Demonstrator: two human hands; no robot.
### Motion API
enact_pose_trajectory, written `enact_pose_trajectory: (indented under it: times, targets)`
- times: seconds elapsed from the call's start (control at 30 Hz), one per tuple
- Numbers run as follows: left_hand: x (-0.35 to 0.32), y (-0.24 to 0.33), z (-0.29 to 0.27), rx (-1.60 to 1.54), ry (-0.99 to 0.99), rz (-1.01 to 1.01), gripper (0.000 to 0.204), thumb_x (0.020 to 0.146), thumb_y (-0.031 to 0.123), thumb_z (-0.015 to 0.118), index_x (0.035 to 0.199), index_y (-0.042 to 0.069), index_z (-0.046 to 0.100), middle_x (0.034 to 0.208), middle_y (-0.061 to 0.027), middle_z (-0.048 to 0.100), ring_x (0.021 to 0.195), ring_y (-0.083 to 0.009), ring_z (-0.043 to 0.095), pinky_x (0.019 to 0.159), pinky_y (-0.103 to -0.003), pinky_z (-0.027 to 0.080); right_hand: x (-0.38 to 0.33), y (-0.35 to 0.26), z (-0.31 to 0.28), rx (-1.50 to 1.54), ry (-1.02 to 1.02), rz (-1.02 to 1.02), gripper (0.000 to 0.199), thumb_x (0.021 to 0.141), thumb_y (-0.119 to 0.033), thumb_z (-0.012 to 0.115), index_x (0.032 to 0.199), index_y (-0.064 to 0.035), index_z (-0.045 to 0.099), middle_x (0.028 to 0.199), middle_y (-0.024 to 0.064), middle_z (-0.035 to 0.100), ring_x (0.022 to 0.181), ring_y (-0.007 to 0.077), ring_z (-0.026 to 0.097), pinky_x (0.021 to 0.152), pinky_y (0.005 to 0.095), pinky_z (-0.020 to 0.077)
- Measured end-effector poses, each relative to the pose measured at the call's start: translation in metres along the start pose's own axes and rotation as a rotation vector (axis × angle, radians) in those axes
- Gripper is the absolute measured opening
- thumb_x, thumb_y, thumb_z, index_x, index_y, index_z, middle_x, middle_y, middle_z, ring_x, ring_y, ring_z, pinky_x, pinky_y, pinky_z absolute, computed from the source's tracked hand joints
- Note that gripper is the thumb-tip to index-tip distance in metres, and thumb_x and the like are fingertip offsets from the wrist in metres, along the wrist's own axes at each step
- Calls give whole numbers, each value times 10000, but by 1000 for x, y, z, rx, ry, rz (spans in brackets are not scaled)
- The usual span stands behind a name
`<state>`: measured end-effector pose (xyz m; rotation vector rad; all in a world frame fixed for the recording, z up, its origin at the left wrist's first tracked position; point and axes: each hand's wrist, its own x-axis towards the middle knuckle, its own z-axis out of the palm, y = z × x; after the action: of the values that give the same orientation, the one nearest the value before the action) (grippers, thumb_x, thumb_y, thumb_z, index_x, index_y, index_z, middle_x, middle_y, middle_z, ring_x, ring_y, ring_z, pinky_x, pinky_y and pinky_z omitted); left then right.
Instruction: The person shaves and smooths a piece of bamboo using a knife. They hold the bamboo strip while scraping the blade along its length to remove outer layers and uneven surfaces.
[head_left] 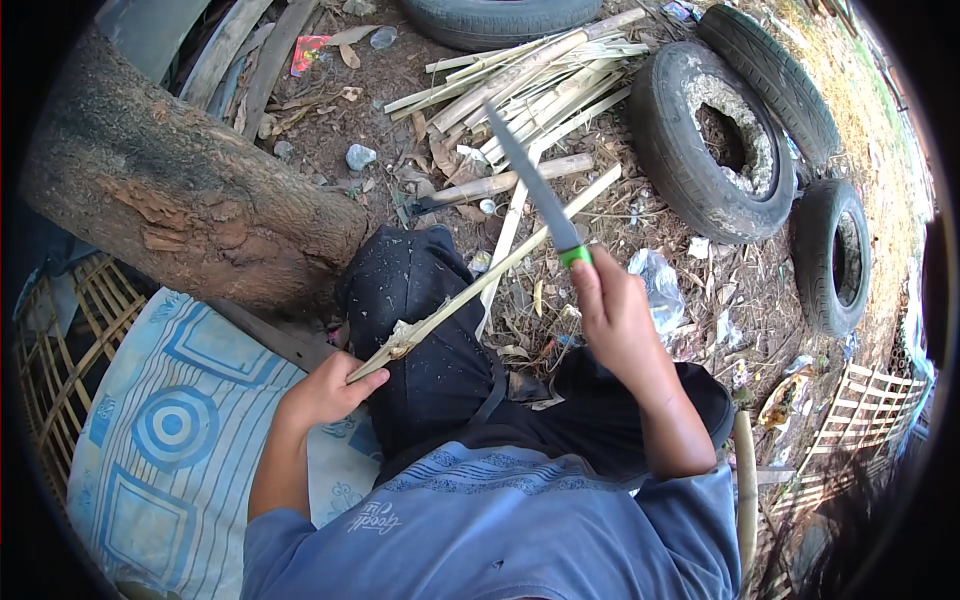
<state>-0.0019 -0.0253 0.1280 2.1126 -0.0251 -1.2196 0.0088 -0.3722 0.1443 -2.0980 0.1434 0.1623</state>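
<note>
The work in hand looks partway through: a heap of split bamboo strips (pixel 530 85) already lies on the ground at the far side, between the tyres, while one long bamboo strip (pixel 480 285) is being worked and shows a frayed, splintered near end, so shaving it seems unfinished. Pale shavings fleck the dark trousers (pixel 420 320) at the knee. The left hand (pixel 325 390) is closed around the near end of this strip, just beside the knee, and the strip runs up and to the right across the lap toward the ground. The right hand (pixel 612 315) is wrapped tight on the green handle of a long knife (pixel 535 185), blade pointing far and left, crossing above the strip near its middle; whether the edge touches the strip cannot be told. A tree trunk (pixel 180 200) lies to the left
</note>
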Motion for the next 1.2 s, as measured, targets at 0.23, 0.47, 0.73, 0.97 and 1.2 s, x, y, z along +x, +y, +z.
enact_pose_trajectory:
  times: [0.23, 0.47, 0.73, 0.97, 1.2]
  targets:
    - [0, 17, -2, 6, 1, 17, 524, 915, 364, 608, 606, -44, 498, 496, -54, 369, 516, -113, 364, 485, -358, 343, -31, -8, 42, -79, -152, -223, 240, 960, -203, 526, 869, 14, 475, 591, 238, 554, 555, 447, 571, 485, 511, 439]
    - [-1, 12, 0, 2, -19, -5, 512, 915, 366, 599, 618, -47, 535, 505, -64, 446, 509, -127, 413, 491, -355, 360, -15, 0, 28, -35, 12, -9, 211, 969, -148, 494, 840, 17, 471, 551, 245, 527, 538, 455, 553, 473, 500, 410]
    - [-7, 22, 1, 64, 30, -14, 547, 923, 396, 589, 669, -87, 546, 503, -112, 394, 516, -142, 407, 514, -371, 381, -27, -4, 41, 47, 32, 12, 198, 969, -141, 490, 839, 8, 482, 548, 210, 534, 501, 416, 568, 463, 471, 418]
    - [-11, 23, 8, 100, 74, 5, 507, 930, 376, 575, 719, -85, 596, 512, -167, 453, 486, -251, 473, 543, -401, 407, -32, 2, 46, 64, 175, 21, 168, 976, -104, 452, 859, 18, 453, 546, 216, 506, 514, 410, 564, 461, 431, 390]
    - [-17, 28, 25, 210, 315, 32, 412, 896, 293, 608, 679, -56, 573, 580, -226, 520, 565, -365, 524, 556, -436, 414, -46, -1, 40, 113, -13, 137, 148, 969, -105, 467, 884, 15, 479, 550, 225, 507, 528, 414, 578, 466, 434, 394]
